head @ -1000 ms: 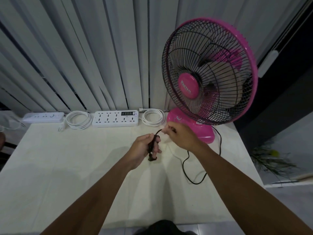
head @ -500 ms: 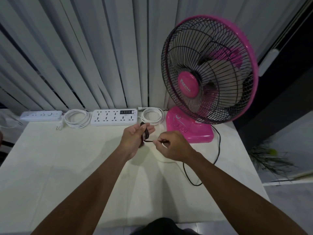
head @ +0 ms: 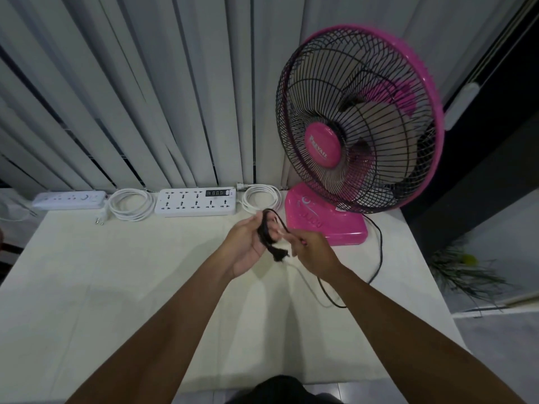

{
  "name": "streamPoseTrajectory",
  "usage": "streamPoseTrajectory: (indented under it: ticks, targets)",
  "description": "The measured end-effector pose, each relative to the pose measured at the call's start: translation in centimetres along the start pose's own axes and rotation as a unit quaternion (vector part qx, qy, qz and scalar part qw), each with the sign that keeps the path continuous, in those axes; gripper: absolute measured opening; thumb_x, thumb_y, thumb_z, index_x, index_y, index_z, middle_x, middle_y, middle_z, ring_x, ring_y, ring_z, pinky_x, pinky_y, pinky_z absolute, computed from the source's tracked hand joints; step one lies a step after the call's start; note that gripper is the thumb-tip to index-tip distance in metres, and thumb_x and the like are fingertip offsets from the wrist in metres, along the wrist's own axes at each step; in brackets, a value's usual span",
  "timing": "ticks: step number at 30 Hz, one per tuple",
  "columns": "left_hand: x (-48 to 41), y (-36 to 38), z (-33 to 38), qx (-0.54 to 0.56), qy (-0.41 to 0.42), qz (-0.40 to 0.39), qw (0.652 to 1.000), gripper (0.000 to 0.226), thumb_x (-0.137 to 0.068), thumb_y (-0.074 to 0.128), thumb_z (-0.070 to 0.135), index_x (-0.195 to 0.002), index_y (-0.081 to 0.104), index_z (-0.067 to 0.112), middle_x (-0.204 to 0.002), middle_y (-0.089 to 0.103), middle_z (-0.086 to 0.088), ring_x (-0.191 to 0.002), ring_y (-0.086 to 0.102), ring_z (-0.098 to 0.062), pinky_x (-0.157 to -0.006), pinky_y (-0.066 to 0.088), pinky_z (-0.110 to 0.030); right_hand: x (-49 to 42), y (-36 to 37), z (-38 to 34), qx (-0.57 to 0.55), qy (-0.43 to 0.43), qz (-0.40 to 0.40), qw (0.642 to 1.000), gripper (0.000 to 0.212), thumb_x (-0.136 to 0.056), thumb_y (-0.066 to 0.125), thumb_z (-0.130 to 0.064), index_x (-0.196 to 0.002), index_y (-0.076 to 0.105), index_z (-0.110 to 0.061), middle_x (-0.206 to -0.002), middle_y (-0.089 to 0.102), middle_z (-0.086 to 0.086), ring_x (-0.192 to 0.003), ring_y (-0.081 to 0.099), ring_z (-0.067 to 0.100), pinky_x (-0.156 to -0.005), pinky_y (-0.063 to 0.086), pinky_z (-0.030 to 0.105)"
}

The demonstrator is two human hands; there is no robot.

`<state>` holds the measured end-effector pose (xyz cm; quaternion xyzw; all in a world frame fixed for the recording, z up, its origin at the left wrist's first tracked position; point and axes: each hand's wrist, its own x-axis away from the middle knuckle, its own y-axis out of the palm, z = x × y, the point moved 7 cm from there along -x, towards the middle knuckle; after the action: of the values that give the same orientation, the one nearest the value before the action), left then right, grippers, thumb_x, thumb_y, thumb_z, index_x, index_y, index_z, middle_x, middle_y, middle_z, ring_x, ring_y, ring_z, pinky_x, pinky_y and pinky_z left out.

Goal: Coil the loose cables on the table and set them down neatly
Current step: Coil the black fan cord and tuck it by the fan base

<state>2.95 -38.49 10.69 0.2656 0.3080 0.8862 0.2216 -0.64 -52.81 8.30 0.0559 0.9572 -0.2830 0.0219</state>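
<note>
Two white coiled cables (head: 130, 204) (head: 262, 197) lay by the far edge, left hand (head: 248, 246) gripped black looped fan cord (head: 267, 233), right hand (head: 313, 250) pinched it, cream tabletop (head: 116, 287) open nearer.

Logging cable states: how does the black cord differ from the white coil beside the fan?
The black cord is partly looped in the left hand, its rest trailing loose; the white coil lies fully wound, untouched. Black versus white. Both are power cords.

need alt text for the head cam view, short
Two bare hands coil a black fan cord above a white table: the left hand holds the loops, the right hand feeds cord. Behind stand a pink fan and white power strips with coiled cables.
</note>
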Motion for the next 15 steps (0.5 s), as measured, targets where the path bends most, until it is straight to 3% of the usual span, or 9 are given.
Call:
streamPoseTrajectory:
  ticks: [3, 5, 7, 10, 13, 15]
  targets:
    - [-1.2, -1.7, 1.2, 0.038, 0.055, 0.057, 0.996, 0.032, -0.106, 0.036, 0.02, -0.108, 0.056, -0.005, -0.1, 0.075, -0.02, -0.095, 0.073, -0.029, -0.09, 0.056, -0.038, 1.9, 1.2, 0.2, 0.107, -0.049, -0.055, 0.991, 0.026, -0.103, 0.051, -0.032, -0.118, 0.069, -0.022, -0.063, 0.058, -0.015, -0.057, 0.053, 0.003, -0.059, 0.048, 0.029]
    - [-1.5, -2.5, 0.8, 0.02, 0.069, 0.071, 0.995, 0.029, -0.105, 0.041, 0.018, -0.111, 0.057, -0.006, -0.111, 0.072, -0.021, -0.106, 0.07, -0.031, -0.096, 0.053, -0.039, 2.7, 1.6, -1.0, 0.143, -0.083, -0.075, 0.983, 0.023, -0.102, 0.049, -0.037, -0.099, 0.066, -0.023, -0.063, 0.056, -0.01, -0.059, 0.053, 0.012, -0.057, 0.047, 0.033]
    - [-1.5, -2.9, -0.1, -0.034, 0.076, 0.081, 0.993, 0.025, -0.104, 0.045, 0.016, -0.111, 0.06, -0.003, -0.116, 0.071, -0.018, -0.11, 0.069, -0.028, -0.096, 0.053, -0.035, 2.8, 1.6, -2.4, 0.167, -0.11, -0.08, 0.977, 0.034, -0.1, 0.05, -0.039, -0.073, 0.052, -0.018, -0.055, 0.047, -0.004, -0.054, 0.044, 0.016, -0.052, 0.039, 0.033]
    - [-1.1, -3.2, -1.5, -0.193, 0.082, 0.109, 0.972, 0.02, -0.102, 0.049, 0.015, -0.106, 0.066, 0.004, -0.111, 0.074, -0.012, -0.103, 0.072, -0.02, -0.092, 0.054, -0.033, 2.1, 0.2, -3.2, 0.131, -0.058, -0.059, 0.988, 0.045, -0.09, 0.058, -0.051, -0.069, 0.066, -0.012, -0.05, 0.051, -0.001, -0.048, 0.045, 0.015, -0.052, 0.04, 0.033]
    - [-0.6, -3.0, -3.1, -0.37, 0.063, 0.088, 0.923, 0.025, -0.102, 0.05, 0.02, -0.103, 0.07, 0.005, -0.094, 0.076, -0.009, -0.081, 0.073, -0.01, -0.074, 0.051, -0.02, 1.2, -1.5, -2.4, 0.037, 0.025, -0.03, 0.999, 0.044, -0.084, 0.065, -0.054, -0.064, 0.064, -0.014, -0.048, 0.047, -0.008, -0.045, 0.039, 0.004, -0.048, 0.036, 0.027]
    - [-0.2, -2.7, -5.0, -0.38, 0.009, 0.057, 0.923, 0.034, -0.106, 0.04, 0.02, -0.108, 0.066, -0.002, -0.092, 0.075, -0.014, -0.077, 0.074, -0.012, -0.064, 0.048, -0.012, 0.7, -2.2, -1.4, -0.002, 0.061, -0.03, 0.998, 0.039, -0.087, 0.067, -0.048, -0.062, 0.065, -0.018, -0.048, 0.05, -0.011, -0.045, 0.04, 0.001, -0.048, 0.035, 0.021]
